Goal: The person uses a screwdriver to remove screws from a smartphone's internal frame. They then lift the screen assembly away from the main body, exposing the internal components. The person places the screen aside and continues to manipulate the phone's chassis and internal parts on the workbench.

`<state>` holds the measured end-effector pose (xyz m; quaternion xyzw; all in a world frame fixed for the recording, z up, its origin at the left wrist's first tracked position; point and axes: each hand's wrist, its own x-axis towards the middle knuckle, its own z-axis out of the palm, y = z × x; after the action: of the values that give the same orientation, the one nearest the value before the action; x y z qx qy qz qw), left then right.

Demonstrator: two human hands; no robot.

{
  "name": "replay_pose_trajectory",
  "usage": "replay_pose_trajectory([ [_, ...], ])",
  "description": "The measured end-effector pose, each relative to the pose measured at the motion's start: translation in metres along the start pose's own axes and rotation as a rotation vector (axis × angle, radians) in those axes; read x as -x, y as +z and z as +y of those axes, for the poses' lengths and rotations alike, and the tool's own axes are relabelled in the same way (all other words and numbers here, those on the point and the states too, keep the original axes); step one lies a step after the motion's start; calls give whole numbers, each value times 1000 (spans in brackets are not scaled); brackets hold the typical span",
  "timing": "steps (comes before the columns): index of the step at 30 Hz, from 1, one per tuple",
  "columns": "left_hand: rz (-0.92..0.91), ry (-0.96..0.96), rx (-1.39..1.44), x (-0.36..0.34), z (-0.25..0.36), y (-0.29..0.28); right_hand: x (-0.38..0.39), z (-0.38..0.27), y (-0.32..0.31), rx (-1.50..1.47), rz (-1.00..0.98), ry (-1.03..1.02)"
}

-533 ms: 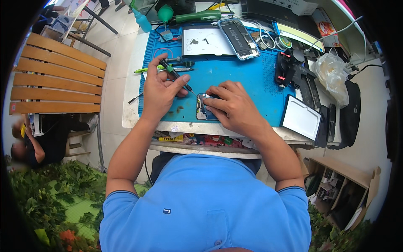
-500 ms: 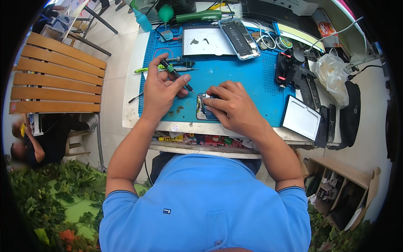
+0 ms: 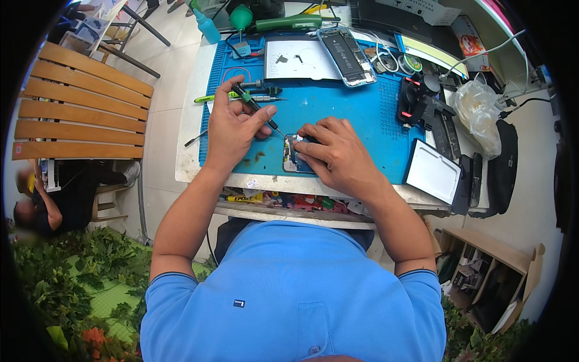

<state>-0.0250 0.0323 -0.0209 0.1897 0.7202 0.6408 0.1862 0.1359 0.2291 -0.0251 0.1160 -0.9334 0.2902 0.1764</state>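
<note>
so the left hand [image 3: 238,130] has a slim black and green screwdriver [image 3: 246,99], fingers curled in around the shaft with the thumb against it, tip angled down to the right. that tip is right by the upper left corner of a small opened phone body with a pale rim [image 3: 288,161], can't tell if it's actually touching.

the phone body is lying on a blue silicone work mat [image 3: 325,102], near the front edge of the white-topped surface [image 3: 188,151]. the right hand [image 3: 338,154] is over its right side, fingers bent and bunched close with the tips down on it. can't tell if they're pinching anything small under there.

further back there's a white flat rectangular board [image 3: 301,71] with little dark bits on it, and a bigger opened phone with a blue frame [image 3: 347,57] overlapping its right end. off to the right, a black clamp-like holder with red accents [image 3: 419,99], and nearer the front a white shallow rectangular tray [image 3: 433,172].
</note>
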Motion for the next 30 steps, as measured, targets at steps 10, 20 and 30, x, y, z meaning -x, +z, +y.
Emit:
replay_pose_trajectory([
  [10, 18, 39, 57, 2, 0, 1, 0, 0, -1, 9, -4, -9],
  [20, 115, 81, 40, 3, -2, 2, 1, 0, 0, 4, -4, -3],
  [30, 135, 57, -11, 0, -2, 3, 1, 0, -2, 18, -16, -6],
])
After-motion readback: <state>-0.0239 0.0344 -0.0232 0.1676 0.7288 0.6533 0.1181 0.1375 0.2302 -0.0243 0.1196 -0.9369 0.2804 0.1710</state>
